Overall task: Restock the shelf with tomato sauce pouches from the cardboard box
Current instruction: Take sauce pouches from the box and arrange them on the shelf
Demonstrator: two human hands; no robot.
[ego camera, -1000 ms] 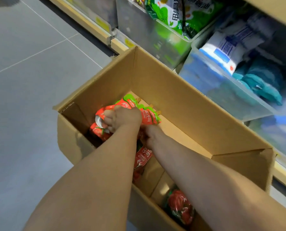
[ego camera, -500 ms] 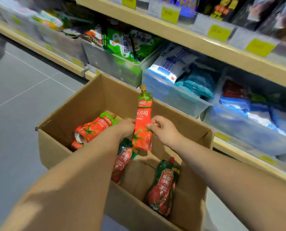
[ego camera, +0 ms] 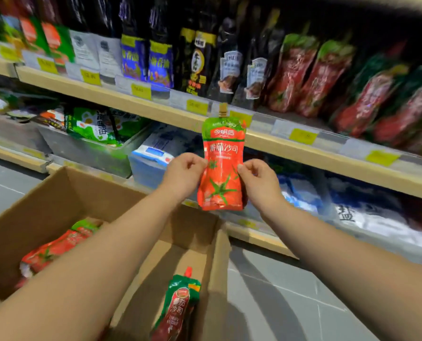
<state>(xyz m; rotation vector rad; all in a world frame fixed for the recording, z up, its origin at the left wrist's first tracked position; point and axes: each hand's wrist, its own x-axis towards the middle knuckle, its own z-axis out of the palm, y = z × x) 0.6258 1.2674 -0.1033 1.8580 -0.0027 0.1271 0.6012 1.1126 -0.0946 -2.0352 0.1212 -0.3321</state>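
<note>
A red and green tomato sauce pouch (ego camera: 221,166) with a gold spout stands upright in the air in front of the shelf edge (ego camera: 156,105). My left hand (ego camera: 184,174) pinches its left side and my right hand (ego camera: 260,182) pinches its right side. Below lies the open cardboard box (ego camera: 64,193), with a few pouches inside: a red one (ego camera: 55,247) at the left and a darker one (ego camera: 178,303) at the bottom right. Similar red pouches (ego camera: 303,77) stand on the upper shelf at the right.
Dark sauce bottles (ego camera: 200,60) and blue-labelled bottles (ego camera: 147,60) fill the upper shelf, with yellow price tags along its edge. The lower shelf holds clear bins (ego camera: 94,153) with green and white-blue packets. Grey tiled floor (ego camera: 279,291) lies right of the box.
Both hands have lifted one pouch out of the box and up to shelf height. My view has tilted upward, from the box to the shelves.
</note>
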